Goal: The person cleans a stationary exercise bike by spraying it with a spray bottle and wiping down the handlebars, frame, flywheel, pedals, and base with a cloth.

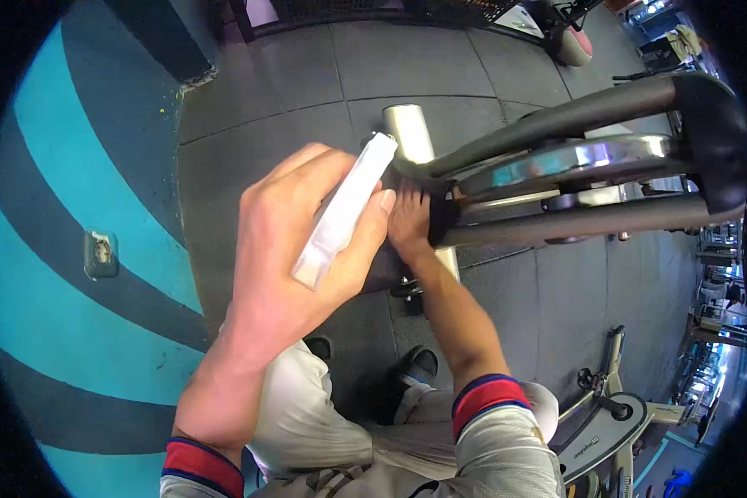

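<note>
My left hand [299, 220] is closed around a white, narrow piece [347, 207] that looks like the head of a spray bottle seen from above. Whatever lies below that head is hidden by the hand. Lower and further right, my right hand [410, 217] rests with fingers laid out on the dark end of an exercise machine [564, 217]. This machine has two thick dark bars with a shiny wheel [581, 162] between them. A pale crossbar [410, 133] runs under its near end, by my right hand.
On the left is a wall [58, 108] painted turquoise and grey, with a damaged outlet box [101, 254]. Dark rubber tiles [274, 75] cover the floor. An exercise bike [602, 436] stands at the lower right. A rack [332, 12] spans the top, with more gym equipment far right.
</note>
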A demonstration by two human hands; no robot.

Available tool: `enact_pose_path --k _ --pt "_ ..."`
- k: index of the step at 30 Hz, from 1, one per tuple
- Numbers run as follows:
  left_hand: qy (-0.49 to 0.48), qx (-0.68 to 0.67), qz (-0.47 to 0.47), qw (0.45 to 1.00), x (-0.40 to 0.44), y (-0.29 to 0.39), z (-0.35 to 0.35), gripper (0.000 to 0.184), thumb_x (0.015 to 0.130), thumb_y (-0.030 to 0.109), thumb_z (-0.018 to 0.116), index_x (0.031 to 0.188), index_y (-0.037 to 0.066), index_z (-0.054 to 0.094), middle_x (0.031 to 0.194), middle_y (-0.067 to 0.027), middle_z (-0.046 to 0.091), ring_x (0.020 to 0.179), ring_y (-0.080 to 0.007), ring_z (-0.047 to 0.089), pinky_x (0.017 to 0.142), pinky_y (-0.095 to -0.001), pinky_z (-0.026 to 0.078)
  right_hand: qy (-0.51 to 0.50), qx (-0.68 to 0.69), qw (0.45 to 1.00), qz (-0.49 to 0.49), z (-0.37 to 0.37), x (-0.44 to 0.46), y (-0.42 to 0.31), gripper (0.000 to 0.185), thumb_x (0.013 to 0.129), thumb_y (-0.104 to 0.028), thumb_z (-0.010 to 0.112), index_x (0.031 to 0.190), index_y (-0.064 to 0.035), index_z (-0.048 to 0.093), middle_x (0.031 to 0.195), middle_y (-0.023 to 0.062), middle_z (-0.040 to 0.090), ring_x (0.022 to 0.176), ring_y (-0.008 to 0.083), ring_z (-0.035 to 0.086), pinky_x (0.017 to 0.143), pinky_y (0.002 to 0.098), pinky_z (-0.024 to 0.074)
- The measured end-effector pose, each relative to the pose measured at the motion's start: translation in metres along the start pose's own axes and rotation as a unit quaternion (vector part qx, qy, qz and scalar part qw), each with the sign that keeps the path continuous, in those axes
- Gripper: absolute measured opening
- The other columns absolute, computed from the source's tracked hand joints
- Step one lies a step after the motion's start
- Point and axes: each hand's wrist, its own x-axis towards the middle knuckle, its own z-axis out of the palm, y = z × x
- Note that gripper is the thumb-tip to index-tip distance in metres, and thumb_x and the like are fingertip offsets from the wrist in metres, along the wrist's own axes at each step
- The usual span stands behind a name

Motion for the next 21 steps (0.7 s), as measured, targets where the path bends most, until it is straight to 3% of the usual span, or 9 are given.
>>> enact_pose_path --k 3,4,7,10,13,14,16,19,21 --pt "0.007 -0.009 0.012 1.000 -0.008 0.018 -0.001 0.013 0.084 0.005 0.070 0.088 -0.005 0.064 0.076 -0.0104 0.061 0.067 -0.0168 0.057 0.063 -0.0292 0.044 0.003 -0.042 0.993 0.113 -0.023 -0.038 -0.017 0.057 0.095 -0.021 0.042 0.143 0.0098 0.041 0.144 0.0238 0.046 0.134 0.0336 0.040 0.116 0.0468 0.0245" --pt "0.002 -0.007 0.024 1.000 -0.009 0.021 -0.002 0.013 0.084 0.006 0.070 0.088 -0.005 0.064 0.076 -0.0105 0.061 0.067 -0.0169 0.058 0.063 -0.0291 0.044 0.003 0.025 0.985 0.173 -0.025 -0.027 -0.019 0.055 0.094 -0.022 0.045 0.140 0.0087 0.045 0.140 0.0236 0.049 0.133 0.0362 0.041 0.116 0.0492 0.0266" --pt "-0.030 -0.004 0.026 0.999 -0.020 0.032 -0.003 0.013 0.083 0.006 0.071 0.086 -0.004 0.064 0.076 -0.0106 0.061 0.066 -0.0172 0.058 0.062 -0.0290 0.043 -0.192 0.151 0.931 0.272 -0.065 0.021 0.006 0.056 0.093 -0.021 0.047 0.140 0.0100 0.042 0.135 0.0254 0.049 0.131 0.0380 0.043 0.114 0.0505 0.0300" --pt "-0.043 -0.018 0.006 0.999 -0.030 0.046 -0.006 0.012 0.082 0.006 0.071 0.085 -0.003 0.065 0.075 -0.0100 0.060 0.065 -0.0172 0.057 0.062 -0.0293 0.043 -0.164 0.095 0.949 0.252 -0.039 0.028 0.013 0.055 0.094 -0.021 0.046 0.138 0.0109 0.042 0.134 0.0274 0.050 0.129 0.0390 0.047 0.112 0.0511 0.0320" --pt "-0.036 -0.029 0.023 0.999 -0.032 0.051 -0.010 0.012 0.083 0.007 0.071 0.084 -0.003 0.064 0.074 -0.0092 0.059 0.065 -0.0165 0.057 0.061 -0.0293 0.042 -0.048 0.103 0.991 0.070 -0.006 -0.017 0.033 0.050 0.094 -0.021 0.046 0.133 0.0107 0.046 0.131 0.0298 0.053 0.126 0.0385 0.051 0.110 0.0503 0.0334" --pt "-0.029 -0.028 0.031 0.999 -0.033 0.051 -0.011 0.012 0.083 0.007 0.071 0.083 -0.003 0.064 0.073 -0.0089 0.059 0.065 -0.0160 0.056 0.061 -0.0292 0.042 0.083 -0.040 0.995 -0.034 0.008 -0.040 0.039 0.044 0.094 -0.020 0.047 0.126 0.0100 0.053 0.127 0.0307 0.056 0.124 0.0395 0.052 0.108 0.0474 0.0359" --pt "-0.026 -0.031 0.031 0.999 -0.036 0.052 -0.011 0.012 0.083 0.007 0.071 0.083 -0.003 0.064 0.073 -0.0085 0.059 0.065 -0.0151 0.056 0.061 -0.0290 0.042 -0.027 -0.056 0.983 -0.175 -0.013 -0.072 0.053 0.041 0.094 -0.019 0.046 0.123 0.0080 0.056 0.126 0.0283 0.058 0.124 0.0385 0.053 0.108 0.0459 0.0361" --pt "-0.017 -0.020 0.026 0.999 -0.035 0.050 -0.018 0.012 0.083 0.006 0.072 0.084 -0.003 0.064 0.073 -0.0080 0.059 0.065 -0.0136 0.055 0.061 -0.0282 0.041 -0.216 -0.021 0.911 -0.350 -0.083 -0.112 0.077 0.034 0.093 -0.020 0.048 0.114 0.0009 0.065 0.118 0.0228 0.065 0.117 0.0354 0.060 0.103 0.0443 0.0420" --pt "-0.019 0.002 0.041 0.999 -0.037 0.047 -0.022 0.011 0.084 0.005 0.071 0.085 -0.003 0.065 0.074 -0.0075 0.059 0.065 -0.0127 0.054 0.061 -0.0274 0.041 -0.313 0.108 0.926 -0.184 -0.080 -0.150 0.129 0.028 0.091 -0.015 0.051 0.110 -0.0015 0.067 0.112 0.0209 0.068 0.107 0.0369 0.065 0.096 0.0458 0.0479"
